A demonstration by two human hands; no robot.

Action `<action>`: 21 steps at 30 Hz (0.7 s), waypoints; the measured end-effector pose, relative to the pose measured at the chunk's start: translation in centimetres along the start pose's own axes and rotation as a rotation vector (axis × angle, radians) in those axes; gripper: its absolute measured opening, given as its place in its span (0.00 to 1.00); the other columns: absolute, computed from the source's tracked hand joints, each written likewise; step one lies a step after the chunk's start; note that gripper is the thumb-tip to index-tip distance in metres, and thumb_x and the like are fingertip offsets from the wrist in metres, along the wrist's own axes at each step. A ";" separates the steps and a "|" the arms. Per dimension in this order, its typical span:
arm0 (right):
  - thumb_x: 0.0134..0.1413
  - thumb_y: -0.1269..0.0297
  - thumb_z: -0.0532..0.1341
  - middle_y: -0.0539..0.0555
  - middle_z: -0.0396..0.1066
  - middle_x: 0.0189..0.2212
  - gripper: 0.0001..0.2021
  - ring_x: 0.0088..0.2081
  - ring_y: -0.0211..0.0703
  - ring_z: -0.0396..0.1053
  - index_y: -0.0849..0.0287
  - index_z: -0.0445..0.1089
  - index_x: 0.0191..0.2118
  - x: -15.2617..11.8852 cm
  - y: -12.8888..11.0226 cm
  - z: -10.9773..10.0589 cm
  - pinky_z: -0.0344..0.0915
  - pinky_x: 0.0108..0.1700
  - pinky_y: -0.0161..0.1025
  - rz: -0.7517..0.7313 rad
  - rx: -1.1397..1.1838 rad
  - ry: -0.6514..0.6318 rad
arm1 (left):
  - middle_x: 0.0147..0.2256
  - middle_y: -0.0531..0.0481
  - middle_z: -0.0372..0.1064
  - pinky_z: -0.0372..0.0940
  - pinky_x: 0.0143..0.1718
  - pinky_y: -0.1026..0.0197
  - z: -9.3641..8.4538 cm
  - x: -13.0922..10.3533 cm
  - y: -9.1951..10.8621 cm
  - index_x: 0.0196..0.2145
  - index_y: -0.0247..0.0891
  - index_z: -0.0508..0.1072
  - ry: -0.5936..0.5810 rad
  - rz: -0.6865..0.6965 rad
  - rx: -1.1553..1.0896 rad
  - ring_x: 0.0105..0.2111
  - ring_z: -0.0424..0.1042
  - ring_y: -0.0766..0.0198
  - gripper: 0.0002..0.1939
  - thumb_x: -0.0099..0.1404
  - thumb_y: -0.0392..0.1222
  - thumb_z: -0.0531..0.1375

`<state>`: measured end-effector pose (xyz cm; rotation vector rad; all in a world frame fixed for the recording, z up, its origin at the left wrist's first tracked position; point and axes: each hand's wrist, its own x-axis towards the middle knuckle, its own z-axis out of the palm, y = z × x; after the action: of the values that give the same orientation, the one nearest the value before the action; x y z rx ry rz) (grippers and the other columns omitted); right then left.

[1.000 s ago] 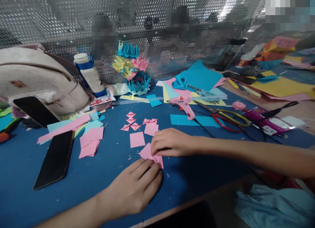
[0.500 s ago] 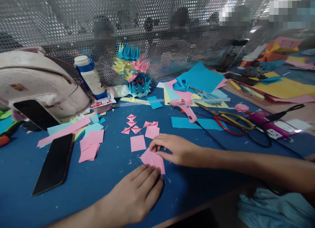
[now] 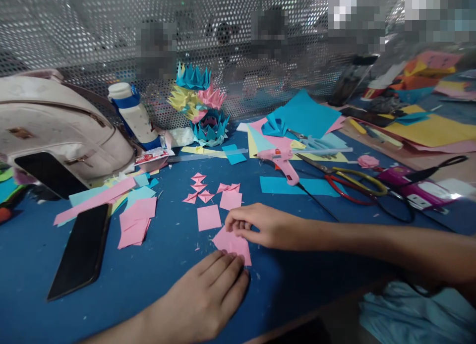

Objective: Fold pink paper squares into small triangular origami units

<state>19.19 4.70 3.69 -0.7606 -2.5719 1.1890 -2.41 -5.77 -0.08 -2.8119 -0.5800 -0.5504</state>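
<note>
Pink thin paper with straight edges (image 3: 231, 242) lay flat on the dark blue bench (image 3: 156, 284), between the two hands; I could not tell if it was one sheet or several. The left hand (image 3: 210, 294) was spread low, its fingers rather straight, with the tips resting on the near edge of this paper. The right hand (image 3: 266, 226) was at the far edge with its fingers bent inward; whether they pinched the paper, I could not tell. Just beyond lay a pink paper square (image 3: 208, 218), and near it small folded pink paper pieces (image 3: 199, 186). To the left were a loose pile of pink paper (image 3: 137, 222) and a black flat phone (image 3: 81, 252). Farther back, a pink glue gun (image 3: 280, 163) lay beside a bright blue paper strip (image 3: 273, 185).
</note>
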 end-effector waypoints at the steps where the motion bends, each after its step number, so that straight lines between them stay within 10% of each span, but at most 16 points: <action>1: 0.59 0.74 0.57 0.53 0.75 0.37 0.09 0.34 0.36 0.69 0.62 0.72 0.43 0.0 0.0 0.0 0.63 0.36 0.32 -0.001 0.019 0.008 | 0.51 0.36 0.74 0.71 0.51 0.50 0.0 0.0 0.0 0.54 0.26 0.72 -0.002 -0.003 -0.001 0.49 0.75 0.51 0.19 0.74 0.31 0.46; 21: 0.62 0.71 0.62 0.53 0.77 0.35 0.03 0.39 0.38 0.71 0.61 0.74 0.39 -1.7 3.3 1.6 0.65 0.42 0.33 -0.239 0.024 0.128 | 0.52 0.44 0.75 0.71 0.51 0.55 -0.5 0.6 -0.7 0.55 0.31 0.74 -0.073 -0.023 -0.012 0.50 0.75 0.56 0.25 0.78 0.33 0.39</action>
<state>21.19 4.53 0.16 -0.4899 -2.4567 1.0592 -2.41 -5.08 0.74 -2.8504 -0.6251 -0.4581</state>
